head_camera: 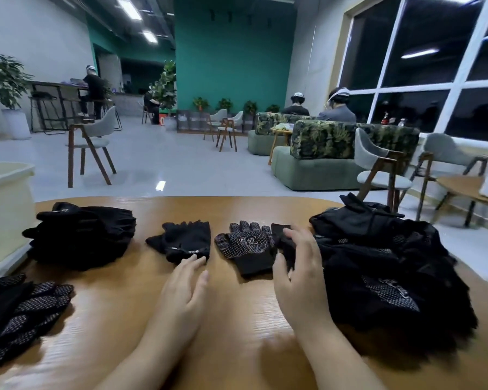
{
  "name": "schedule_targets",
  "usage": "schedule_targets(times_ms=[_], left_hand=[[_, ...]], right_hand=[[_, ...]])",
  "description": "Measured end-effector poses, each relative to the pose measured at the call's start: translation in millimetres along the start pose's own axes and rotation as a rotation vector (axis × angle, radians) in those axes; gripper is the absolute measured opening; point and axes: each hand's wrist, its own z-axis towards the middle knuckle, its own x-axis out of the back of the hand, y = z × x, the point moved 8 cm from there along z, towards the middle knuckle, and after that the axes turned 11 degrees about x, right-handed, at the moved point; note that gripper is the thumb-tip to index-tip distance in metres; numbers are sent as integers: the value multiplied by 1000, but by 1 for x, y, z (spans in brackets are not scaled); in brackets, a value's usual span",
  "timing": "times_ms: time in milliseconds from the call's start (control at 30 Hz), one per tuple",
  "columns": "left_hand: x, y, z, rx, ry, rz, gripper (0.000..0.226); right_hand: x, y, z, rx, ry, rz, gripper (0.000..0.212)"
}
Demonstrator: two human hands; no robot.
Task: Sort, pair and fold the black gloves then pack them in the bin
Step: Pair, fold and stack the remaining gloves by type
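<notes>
Forearms, two, bare, reached forward over the wooden table point(237, 347), nearest the lens.

Left hand point(185, 288): fingers straight and loose, holding nothing; fingertips touched the cuff edge of the plain black glove point(182, 243), apparently to square it up or draw it in.

Right hand point(297, 274): fingers curled around a dark glove point(283, 243), thumb under it, held just beside the dotted-palm glove point(247, 249), which lay palm up. Placement suggested a comparison for a match; whether the held piece carried the same dots could not be told.

Unsorted heap point(386, 266): black gloves, tangled, at the right, touching the right wrist; kept there, evidently, as the supply within reach.

Plain stack point(82, 235): far left, laid flat in layers, seemingly one sorted kind.

Dotted stack point(20, 313): near left edge, grip patterns upward, seemingly the other kind, kept apart from the plain.

Pale container point(6, 187): rim at far left beside the table, probably the bin; contents hidden.

Status, by judgement: sorting and pairing under way, packing not begun.
</notes>
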Motion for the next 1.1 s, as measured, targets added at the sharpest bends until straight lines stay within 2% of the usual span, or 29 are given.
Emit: schedule_targets(times_ms=[67,167,300,433,600,700,833,1000,1100], left_hand=[[-2,4,-1,-31,-19,57,63],[-17,10,-5,-78,-74,286,51],[-28,13,-8,-83,-116,476,49],[-31,8,-6,-73,-126,513,49],[-31,9,-6,-85,-125,505,48],[-31,9,-7,-88,-119,492,47],[-30,8,-7,-96,-110,496,47],[-29,15,-9,-127,-101,488,50],[-26,18,-11,-143,-78,453,50]], right_hand=[[22,15,0,-102,49,-86,34],[45,34,-5,-218,39,-281,33],[73,43,-15,-290,73,-514,50],[100,58,-24,-388,91,-582,70],[111,73,-29,-439,138,-518,55],[112,68,-28,-383,174,-537,39],[118,41,-22,-163,290,-612,16],[104,10,-4,90,319,-465,14],[87,-8,10,179,302,-339,13]])
